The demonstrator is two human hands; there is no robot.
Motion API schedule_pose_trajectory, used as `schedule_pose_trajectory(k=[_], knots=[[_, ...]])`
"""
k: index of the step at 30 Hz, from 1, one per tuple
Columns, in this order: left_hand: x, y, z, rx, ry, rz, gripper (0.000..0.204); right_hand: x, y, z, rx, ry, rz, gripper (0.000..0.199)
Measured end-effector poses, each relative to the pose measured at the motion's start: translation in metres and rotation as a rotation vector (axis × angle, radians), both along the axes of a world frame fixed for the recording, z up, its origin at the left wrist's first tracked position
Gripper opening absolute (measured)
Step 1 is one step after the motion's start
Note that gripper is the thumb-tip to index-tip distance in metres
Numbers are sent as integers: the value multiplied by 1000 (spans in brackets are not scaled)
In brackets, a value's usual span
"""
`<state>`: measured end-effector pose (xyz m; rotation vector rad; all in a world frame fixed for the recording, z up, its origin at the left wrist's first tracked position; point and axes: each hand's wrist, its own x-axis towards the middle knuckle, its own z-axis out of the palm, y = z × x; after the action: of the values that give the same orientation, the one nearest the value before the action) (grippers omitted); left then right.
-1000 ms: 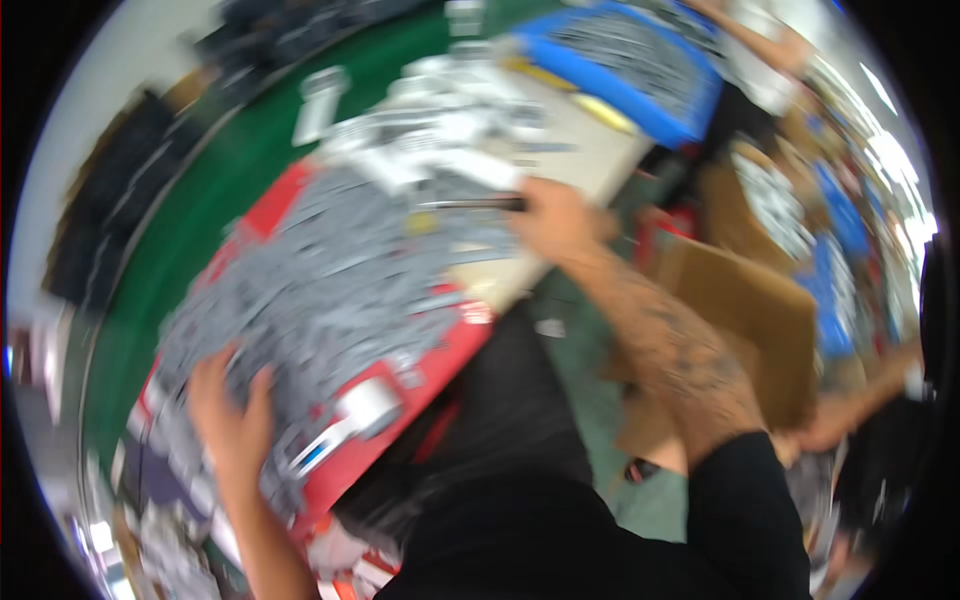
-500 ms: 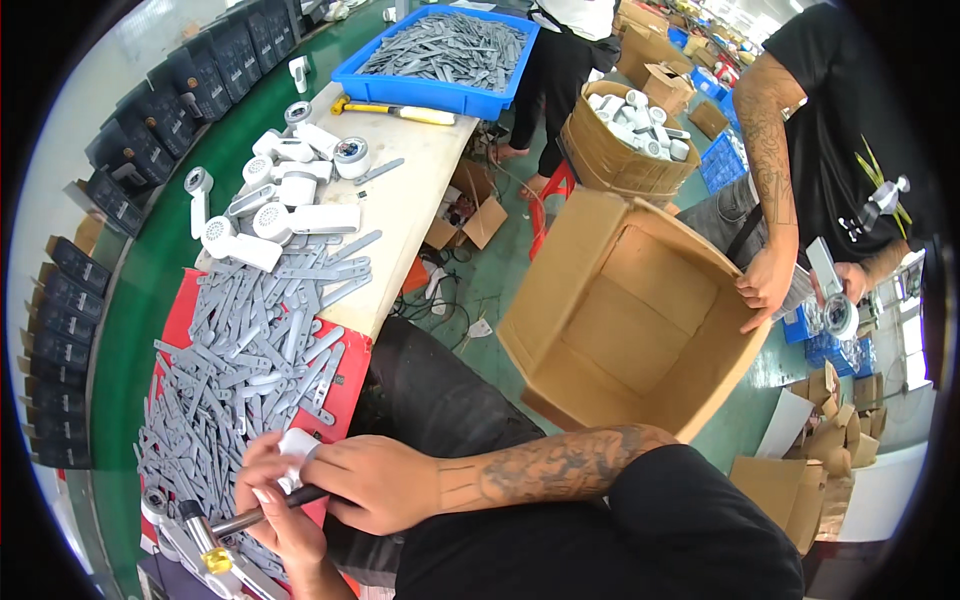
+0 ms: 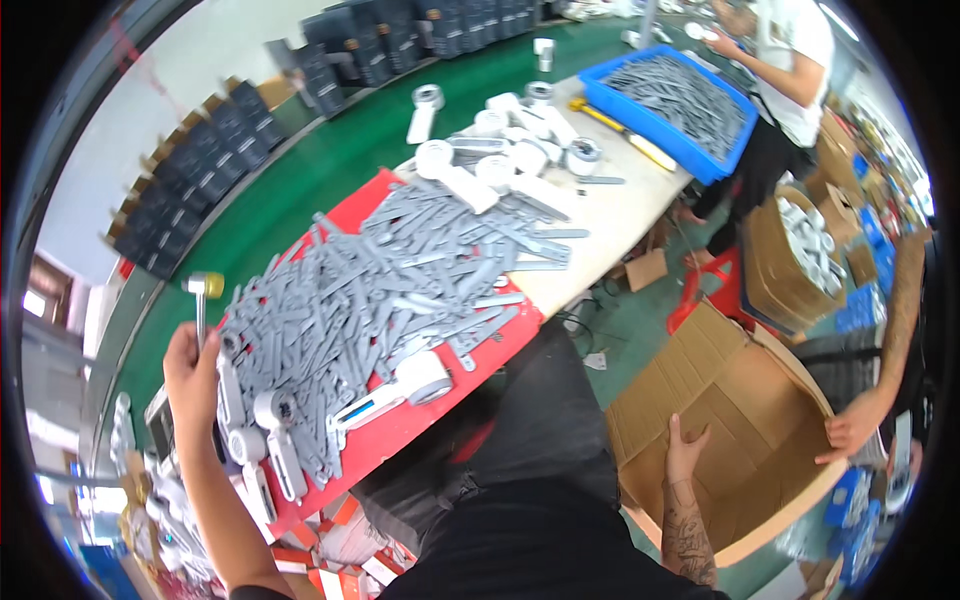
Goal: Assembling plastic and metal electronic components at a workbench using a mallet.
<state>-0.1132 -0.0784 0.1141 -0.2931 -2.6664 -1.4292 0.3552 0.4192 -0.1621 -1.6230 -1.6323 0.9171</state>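
Note:
My left hand (image 3: 190,375) is raised over the left end of the workbench, its fingers wrapped around the handle of a small mallet (image 3: 207,286) with a yellow-and-metal head. My right hand (image 3: 686,448) is stretched over the open cardboard box (image 3: 730,400), fingers apart and nothing in them; whether it touches the cardboard I cannot tell. A white handheld fan (image 3: 425,376) lies on the red mat (image 3: 400,440) near its front edge. Beside my left forearm are more white fans (image 3: 285,460). Flat grey plastic strips (image 3: 340,300) are heaped across the mat.
Further along the bench lie a pile of white fans (image 3: 500,150), a yellow-handled tool (image 3: 625,132) and a blue tray (image 3: 735,165) of grey strips. A co-worker's hand (image 3: 855,428) holds the box's right rim. Dark packages (image 3: 370,45) line the green conveyor. A second person (image 3: 800,60) stands behind.
The view has swung left. My hands, earlier together around a white part and the mallet, are now apart: the left lifted with the mallet, the right moved empty to the box.

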Motion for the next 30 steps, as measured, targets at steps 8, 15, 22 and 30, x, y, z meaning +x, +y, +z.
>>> schedule_pose_trajectory(k=[8,15,22,30], knots=[[74,-67,30,-75,11,220,29,-88,103,-107,129,60,274,88],[178,-167,48,58,116,599,41,-175,263,-170,-12,-381,361,65],[255,-251,19,-120,116,928,50,-240,210,-203,45,-438,764,63],[191,-306,-39,-192,183,867,43,-96,28,-154,106,-585,778,61]])
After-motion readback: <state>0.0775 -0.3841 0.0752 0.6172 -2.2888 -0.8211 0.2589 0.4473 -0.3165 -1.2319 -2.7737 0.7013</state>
